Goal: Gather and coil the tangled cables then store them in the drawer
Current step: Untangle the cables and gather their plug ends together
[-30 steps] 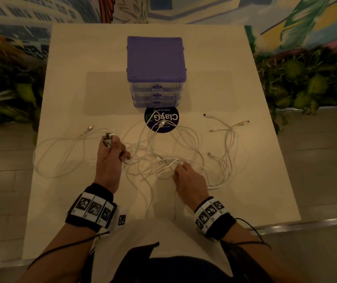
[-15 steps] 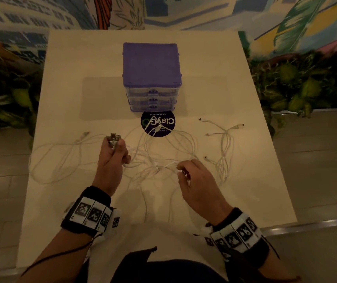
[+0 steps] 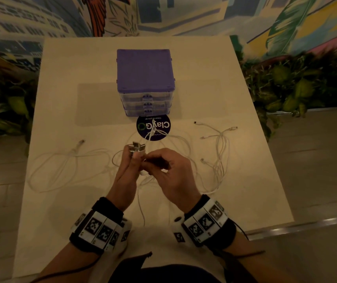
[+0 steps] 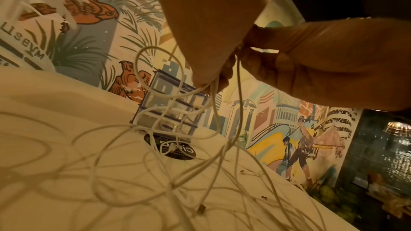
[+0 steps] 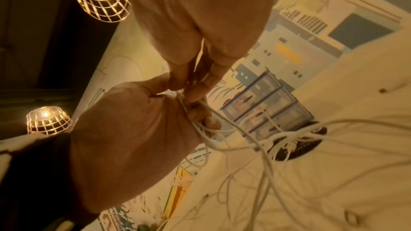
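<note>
Several white cables (image 3: 186, 148) lie tangled across the beige table (image 3: 65, 201). My left hand (image 3: 136, 155) is raised above the table and grips a bunch of metal cable plugs (image 3: 137, 148), with strands hanging from its fist (image 4: 213, 94). My right hand (image 3: 149, 160) is pressed against the left one and pinches a white cable (image 5: 184, 101) beside it. The purple drawer unit (image 3: 145, 78) stands at the table's middle back, all three clear drawers closed. It is just beyond both hands.
A dark round sticker (image 3: 153, 127) lies in front of the drawer unit. Loose cable loops (image 3: 61, 166) spread to the left, and a smaller bundle (image 3: 220, 148) lies to the right. Plants (image 3: 298, 86) border both table sides.
My right hand lifted off the table with a cable and moved left to meet the left hand. The left hand rose slightly, still holding the plugs.
</note>
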`<action>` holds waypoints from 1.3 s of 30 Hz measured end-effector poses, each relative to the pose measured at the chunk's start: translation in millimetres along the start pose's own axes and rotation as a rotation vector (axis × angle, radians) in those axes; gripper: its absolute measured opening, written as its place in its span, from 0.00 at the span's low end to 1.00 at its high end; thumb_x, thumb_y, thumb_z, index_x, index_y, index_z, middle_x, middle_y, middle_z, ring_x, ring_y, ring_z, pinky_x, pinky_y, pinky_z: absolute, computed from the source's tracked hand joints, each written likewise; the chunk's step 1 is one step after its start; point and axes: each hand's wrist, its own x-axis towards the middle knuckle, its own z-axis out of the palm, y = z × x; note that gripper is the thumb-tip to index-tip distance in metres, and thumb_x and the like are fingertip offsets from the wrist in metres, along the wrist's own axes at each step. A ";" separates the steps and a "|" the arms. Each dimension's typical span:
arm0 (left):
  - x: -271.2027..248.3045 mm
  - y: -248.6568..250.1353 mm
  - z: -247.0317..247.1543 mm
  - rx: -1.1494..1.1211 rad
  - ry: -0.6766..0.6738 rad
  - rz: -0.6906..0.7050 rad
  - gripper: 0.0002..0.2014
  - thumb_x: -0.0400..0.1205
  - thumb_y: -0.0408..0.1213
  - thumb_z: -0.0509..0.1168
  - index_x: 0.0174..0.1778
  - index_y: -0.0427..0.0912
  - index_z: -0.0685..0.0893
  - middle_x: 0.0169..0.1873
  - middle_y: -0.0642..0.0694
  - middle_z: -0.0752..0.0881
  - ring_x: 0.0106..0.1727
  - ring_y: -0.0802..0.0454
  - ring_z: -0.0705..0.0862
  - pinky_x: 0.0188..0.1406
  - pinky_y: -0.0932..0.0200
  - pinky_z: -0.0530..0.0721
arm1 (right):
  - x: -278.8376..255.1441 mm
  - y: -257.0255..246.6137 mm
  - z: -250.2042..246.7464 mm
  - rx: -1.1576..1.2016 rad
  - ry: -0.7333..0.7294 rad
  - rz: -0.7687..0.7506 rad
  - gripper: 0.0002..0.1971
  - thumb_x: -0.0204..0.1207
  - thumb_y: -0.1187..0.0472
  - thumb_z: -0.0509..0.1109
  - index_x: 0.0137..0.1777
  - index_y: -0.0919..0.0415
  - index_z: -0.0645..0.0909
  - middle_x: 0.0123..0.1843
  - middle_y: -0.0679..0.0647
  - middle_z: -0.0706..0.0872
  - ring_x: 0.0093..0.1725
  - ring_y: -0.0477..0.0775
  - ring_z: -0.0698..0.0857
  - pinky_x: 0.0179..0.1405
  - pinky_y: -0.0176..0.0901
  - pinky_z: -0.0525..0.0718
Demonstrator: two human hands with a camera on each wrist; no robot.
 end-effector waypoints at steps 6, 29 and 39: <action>1.9 3.5 -2.2 -0.079 -0.019 -0.059 0.16 0.66 0.34 0.61 0.50 0.42 0.70 0.41 0.46 0.75 0.41 0.54 0.76 0.42 0.59 0.77 | 0.9 6.0 5.6 0.155 0.004 0.129 0.07 0.75 0.70 0.74 0.52 0.66 0.87 0.46 0.60 0.91 0.41 0.54 0.90 0.45 0.52 0.90; -11.5 -19.8 -22.3 0.042 0.135 -0.074 0.08 0.83 0.39 0.56 0.46 0.36 0.71 0.38 0.42 0.73 0.40 0.54 0.74 0.45 0.63 0.76 | 43.0 67.4 -12.1 -0.375 -0.092 0.269 0.03 0.76 0.63 0.71 0.44 0.59 0.86 0.39 0.49 0.88 0.37 0.49 0.86 0.37 0.37 0.83; -10.0 -24.5 -34.5 0.087 0.233 -0.084 0.11 0.85 0.43 0.54 0.46 0.38 0.73 0.40 0.45 0.77 0.45 0.53 0.77 0.48 0.65 0.76 | 111.6 118.5 38.6 -0.731 -0.102 0.462 0.15 0.77 0.53 0.68 0.38 0.66 0.81 0.38 0.61 0.87 0.38 0.62 0.85 0.32 0.42 0.74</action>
